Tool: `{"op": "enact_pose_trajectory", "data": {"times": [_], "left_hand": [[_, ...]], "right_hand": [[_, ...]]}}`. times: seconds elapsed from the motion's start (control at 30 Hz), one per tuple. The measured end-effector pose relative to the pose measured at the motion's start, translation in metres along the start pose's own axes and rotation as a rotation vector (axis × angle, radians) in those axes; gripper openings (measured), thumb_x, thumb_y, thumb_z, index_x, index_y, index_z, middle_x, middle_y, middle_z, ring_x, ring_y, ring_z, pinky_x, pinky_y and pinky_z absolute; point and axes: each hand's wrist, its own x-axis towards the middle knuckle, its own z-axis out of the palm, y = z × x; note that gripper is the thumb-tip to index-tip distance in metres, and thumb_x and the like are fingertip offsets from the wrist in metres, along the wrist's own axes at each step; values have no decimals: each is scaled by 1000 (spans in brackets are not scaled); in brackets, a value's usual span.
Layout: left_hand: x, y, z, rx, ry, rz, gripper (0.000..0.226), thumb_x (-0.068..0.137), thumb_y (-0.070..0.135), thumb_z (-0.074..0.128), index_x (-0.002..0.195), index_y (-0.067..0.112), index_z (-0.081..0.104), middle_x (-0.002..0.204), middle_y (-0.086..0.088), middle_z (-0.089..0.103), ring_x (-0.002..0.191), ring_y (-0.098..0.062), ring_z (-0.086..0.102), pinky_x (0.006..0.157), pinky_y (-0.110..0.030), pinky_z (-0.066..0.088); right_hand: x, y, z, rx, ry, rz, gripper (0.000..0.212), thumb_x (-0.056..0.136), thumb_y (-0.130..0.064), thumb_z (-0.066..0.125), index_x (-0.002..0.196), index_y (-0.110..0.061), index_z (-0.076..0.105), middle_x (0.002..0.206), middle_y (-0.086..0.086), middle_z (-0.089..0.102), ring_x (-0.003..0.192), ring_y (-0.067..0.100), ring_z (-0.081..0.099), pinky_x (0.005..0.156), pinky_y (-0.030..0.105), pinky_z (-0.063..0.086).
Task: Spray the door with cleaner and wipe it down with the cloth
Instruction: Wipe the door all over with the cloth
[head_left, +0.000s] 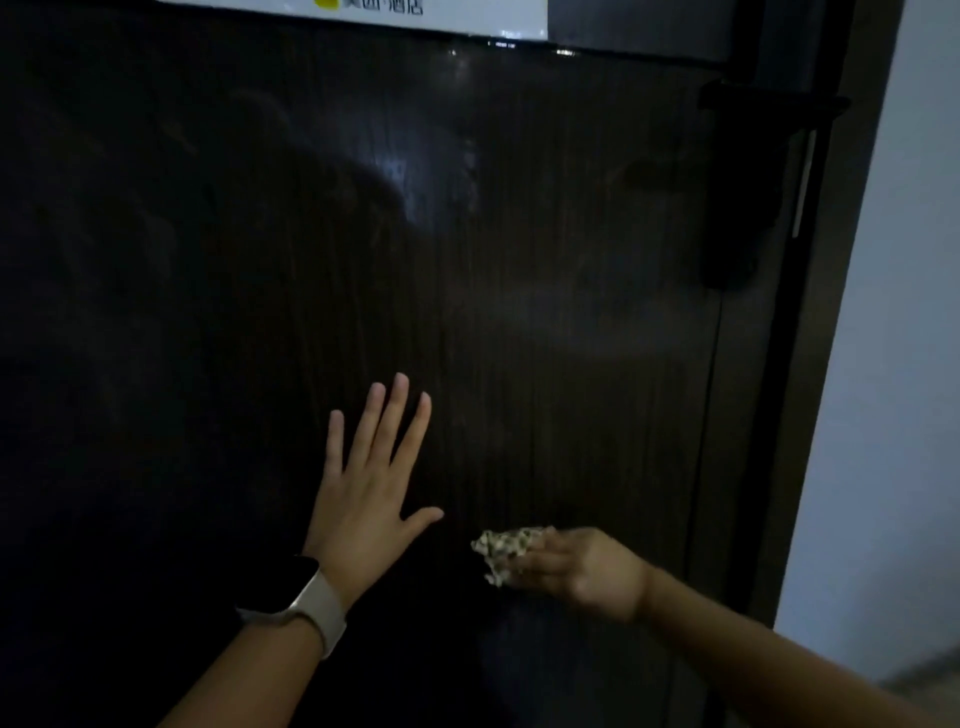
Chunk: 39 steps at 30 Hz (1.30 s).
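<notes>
A dark wood-grain door (519, 260) fills most of the view, with faint wet smears shining near its upper middle. My left hand (363, 493) lies flat against the door with its fingers spread, a pale watch strap on the wrist. To its right, my right hand (576, 566) presses a small patterned cloth (501, 551) against the lower part of the door. The cloth is bunched under the fingers and sticks out to the left. No spray bottle is in view.
A dark lock and handle (743, 182) sits on the door's right side. A white sign (415, 15) with a yellow mark hangs at the top. The dark door frame (810, 364) and a pale wall (898, 364) stand to the right.
</notes>
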Motion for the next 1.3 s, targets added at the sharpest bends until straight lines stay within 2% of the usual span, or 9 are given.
{"op": "enact_pose_trajectory", "data": {"times": [0.1,0.33,0.53,0.63,0.8,0.9,1.0,1.2,1.3], "left_hand": [[1,0,1,18,-10,-4,128,56,63,80,155,13,15,163,-12,-6,150,-27,-7,118,-47,-13],[-2,-3,-2,-61,9,26,120,64,58,76,156,15,12,164,-10,-5,150,-23,-9,118,-42,-16],[-26,-35,-14,-81,83,-44,106,72,50,73,155,17,17,164,-10,-2,151,-24,-5,119,-44,-14],[-38,-60,-15,-63,88,-119,99,80,59,62,155,15,16,164,-11,-4,151,-27,-6,118,-48,-16],[-40,-83,-6,-80,41,-84,111,72,62,67,155,14,11,164,-7,-9,150,-23,-10,117,-45,-19],[-41,-86,-7,-117,49,-45,115,68,56,73,155,15,11,164,-7,-10,150,-22,-10,118,-44,-18],[-48,-97,-11,-158,74,24,109,71,50,74,155,15,15,164,-7,-6,151,-22,-6,120,-41,-13],[-69,-121,-16,-139,70,-47,108,70,45,78,155,16,18,164,-10,-7,150,-25,-9,119,-52,-6],[-71,-132,-15,-138,40,-29,115,68,45,81,156,16,12,163,-10,-9,150,-26,-11,118,-48,-13]], "right_hand": [[19,36,-57,-43,191,47,34,105,-16,39,132,-13,60,146,9,47,139,19,41,114,36,36],[88,52,-98,2,789,603,40,88,8,56,122,-10,66,138,12,55,130,21,51,109,38,43],[69,-28,-8,58,238,104,39,93,-2,49,127,-14,64,137,6,58,128,15,49,101,29,45],[71,-22,-23,85,198,125,37,93,-1,53,127,-11,63,141,8,52,129,20,50,103,35,45],[127,18,-96,62,781,647,40,88,12,55,121,-8,66,137,12,55,131,23,51,111,42,40],[166,9,-90,83,942,773,38,86,16,57,118,-2,68,135,14,57,129,25,53,108,48,42],[167,-43,-39,78,799,658,40,86,15,53,118,-4,68,134,16,57,129,27,53,105,49,44],[125,-135,40,264,146,396,34,102,-18,44,133,-18,59,149,-4,41,133,17,48,99,45,49],[122,-131,-8,286,168,428,33,103,-16,42,132,-12,59,147,11,46,137,23,44,111,46,39]]}}
